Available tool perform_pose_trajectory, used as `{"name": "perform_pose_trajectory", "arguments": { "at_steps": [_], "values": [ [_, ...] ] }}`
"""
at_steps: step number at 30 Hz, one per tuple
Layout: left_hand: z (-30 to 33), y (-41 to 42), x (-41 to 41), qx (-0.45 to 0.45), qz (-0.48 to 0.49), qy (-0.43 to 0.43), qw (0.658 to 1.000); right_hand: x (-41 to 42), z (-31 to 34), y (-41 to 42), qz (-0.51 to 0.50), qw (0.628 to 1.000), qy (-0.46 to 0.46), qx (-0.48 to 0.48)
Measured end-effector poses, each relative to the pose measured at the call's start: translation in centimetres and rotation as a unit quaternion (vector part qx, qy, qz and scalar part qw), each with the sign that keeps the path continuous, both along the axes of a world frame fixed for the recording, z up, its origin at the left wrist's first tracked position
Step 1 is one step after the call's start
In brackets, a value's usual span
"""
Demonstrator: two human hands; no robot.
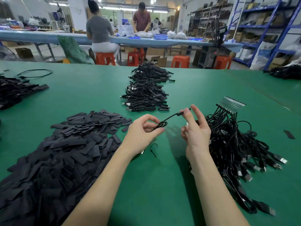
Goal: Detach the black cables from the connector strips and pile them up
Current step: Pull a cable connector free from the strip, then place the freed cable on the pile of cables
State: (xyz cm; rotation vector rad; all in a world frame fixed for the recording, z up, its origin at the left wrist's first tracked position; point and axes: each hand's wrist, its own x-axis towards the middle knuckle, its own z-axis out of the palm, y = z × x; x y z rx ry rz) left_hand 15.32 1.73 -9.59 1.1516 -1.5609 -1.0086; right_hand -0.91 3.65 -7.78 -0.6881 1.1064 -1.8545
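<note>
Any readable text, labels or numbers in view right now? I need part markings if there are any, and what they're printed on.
No text can be read anywhere in this view.
USB plugs on the stacked cable bundles: small pale marks, too small to read.
Connector strip: clear, no legible marking.
Black flat pieces: no print visible.
Cartons on the blue shelving: any print is blurred.

On the table [162, 185], a heap of flat strips [65, 144] lies left of both hands, and a cable bundle [236, 147] on a connector strip [231, 104] lies right. Behind them sits a cable pile [146, 90], with another pile [14, 92] far left.
</note>
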Motion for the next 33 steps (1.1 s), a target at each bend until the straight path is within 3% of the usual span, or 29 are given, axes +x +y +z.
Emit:
{"name": "perform_pose_trajectory", "arguments": {
  "at_steps": [4, 8, 16, 21, 28, 31, 33],
  "values": [
    [0.7, -0.8, 0.3, -0.076, 0.064, -0.080, 0.992, 0.4, 0.0, 0.1, 0.021, 0.999, 0.035, 0.026],
    [2.5, -2.5, 0.6, -0.157, 0.123, -0.204, 0.958, 0.4, -0.4, 0.1, 0.020, 0.996, 0.071, 0.057],
    [6.1, -11.7, 1.0, -0.257, 0.163, -0.440, 0.845, 0.2, -0.8, 0.0, 0.058, 0.991, 0.092, 0.078],
    [4.6, -15.4, 1.8, -0.231, 0.101, -0.573, 0.780, 0.1, -0.8, -0.1, 0.074, 0.989, 0.091, 0.086],
    [1.2, -14.3, 1.5, -0.255, 0.125, -0.527, 0.801, 0.1, -0.7, -0.1, 0.094, 0.987, 0.093, 0.093],
    [0.4, -13.8, 1.2, -0.202, 0.102, -0.517, 0.825, 0.3, -0.7, 0.0, 0.105, 0.985, 0.101, 0.092],
    [0.5, -14.0, 1.1, -0.162, 0.096, -0.536, 0.823, 0.3, -0.6, 0.2, 0.110, 0.984, 0.107, 0.092]
  ]
}}
